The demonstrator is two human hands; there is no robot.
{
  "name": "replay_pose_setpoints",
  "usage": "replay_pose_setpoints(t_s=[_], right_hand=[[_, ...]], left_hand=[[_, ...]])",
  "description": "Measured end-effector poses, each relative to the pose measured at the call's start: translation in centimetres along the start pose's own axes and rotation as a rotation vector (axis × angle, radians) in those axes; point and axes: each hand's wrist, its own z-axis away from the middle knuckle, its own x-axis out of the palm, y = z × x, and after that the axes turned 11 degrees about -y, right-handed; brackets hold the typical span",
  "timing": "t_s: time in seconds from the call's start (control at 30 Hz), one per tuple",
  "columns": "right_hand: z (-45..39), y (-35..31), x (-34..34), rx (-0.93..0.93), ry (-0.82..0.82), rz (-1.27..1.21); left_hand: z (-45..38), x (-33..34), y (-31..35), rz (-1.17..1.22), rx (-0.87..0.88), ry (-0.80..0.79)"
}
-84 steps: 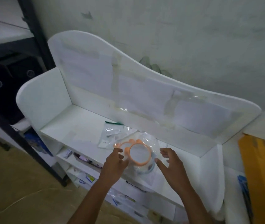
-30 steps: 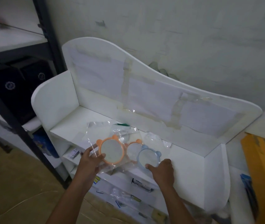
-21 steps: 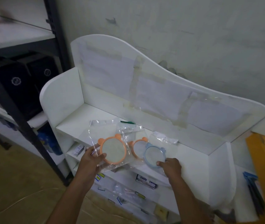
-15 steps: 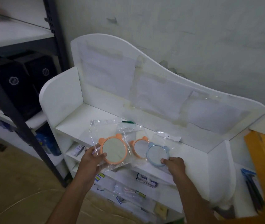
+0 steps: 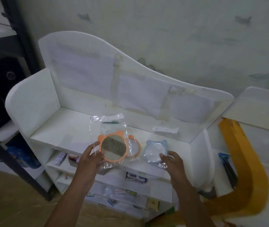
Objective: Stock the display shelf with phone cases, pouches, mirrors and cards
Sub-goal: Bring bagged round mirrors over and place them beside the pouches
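Note:
My left hand (image 5: pixel 89 158) grips an orange bear-eared mirror (image 5: pixel 113 147) in a clear plastic bag, lifted just above the front of the white display shelf's top deck (image 5: pixel 68 128). A second orange mirror (image 5: pixel 134 147) lies on the deck behind it, mostly hidden. To its right lies a blue bear-eared mirror (image 5: pixel 155 150) in its bag, and my right hand (image 5: pixel 172 163) holds its lower right edge with curled fingers. Another clear bag (image 5: pixel 110 119) lies further back on the deck.
A small white packet (image 5: pixel 165 129) lies at the back right of the deck. Lower tiers (image 5: pixel 135 177) hold small packaged items. A dark metal rack (image 5: pixel 7 99) stands to the left, a yellow carton (image 5: pixel 242 161) to the right, and the wall is behind.
My right hand has slid the blue mirror to the right, away from the orange ones. My left hand keeps its hold on the orange mirror. The camera has shifted.

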Motion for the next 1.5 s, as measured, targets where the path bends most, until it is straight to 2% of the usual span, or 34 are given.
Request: replay_pose_setpoints(t_s=[0.17,0.43,0.5,0.6,1.03,1.27,1.5], right_hand=[[3.0,-1.5,-3.5,-0.086,0.002,-0.108],[9.4,-1.8,-12.4,-0.296,0.091,0.087],[11.2,-1.3,-14.7,-0.362,0.171,0.059],[14.7,-0.5,-18.2,-0.400,0.203,0.020],[29.3,6.2,-34.6,-0.429,0.426,-0.044],[34.1,8.5,-40.8,-0.476,0.489,-0.120],[34.1,9.5,-47.2,-0.456,0.613,-0.199]], left_hand=[[0.6,3.1,-0.2,-0.067,0.029,-0.090],[4.2,10.7,-1.2,-0.105,0.112,-0.168],[6.1,12.7,-1.9,-0.114,0.117,-0.177],[9.3,15.3,-3.0,-0.132,0.127,-0.204],[21.9,27.7,-10.3,-0.222,0.098,-0.421],[23.9,34.6,-13.9,-0.274,0.054,-0.544],[23.3,42.4,-17.3,-0.292,0.043,-0.638]])
